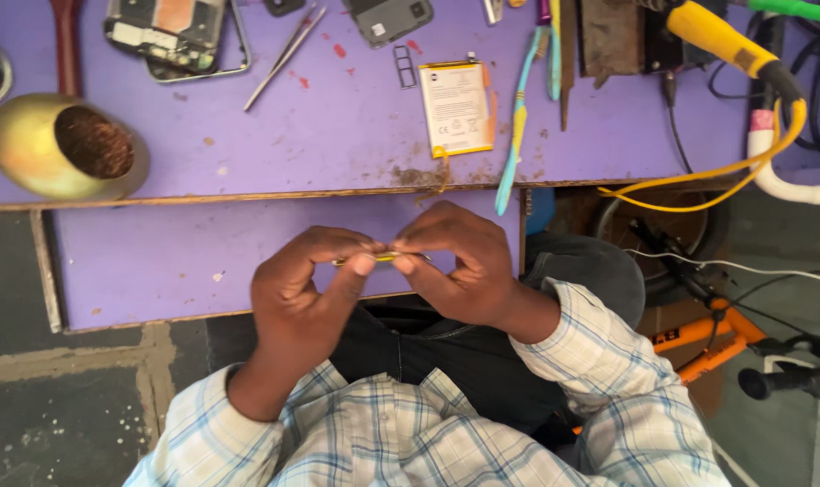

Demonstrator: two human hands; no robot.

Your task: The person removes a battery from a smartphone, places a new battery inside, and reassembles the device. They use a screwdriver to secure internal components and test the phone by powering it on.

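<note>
Two hands are seen meeting at the centre of the view, and between them a thin yellowish strip is pinched just above the lap.

Starting at nine o'clock, a brass-coloured bowl full of brown wiry stuff is parked on the purple bench, kept aside from the work. At eleven o'clock an opened phone is laid back-up with its insides exposed, and tweezers are left slanted just beside it, within easy reach.

Now to the middle: the left hand is closed on the strip's left end, thumb and forefinger pressed together on it. The right hand is clamped on the other end in the same manner, fingers curled over the top. The strip is held level and close to the eyes, judged so for fine work; what it is cannot be told. It is kept over a lower purple shelf, well apart from the bench items.

At twelve o'clock a flat white battery is laid label-up, with a blue toothbrush overhanging the bench edge just to its right. At two o'clock a yellow-handled tool is rested, its yellow cable looped off the edge.
</note>
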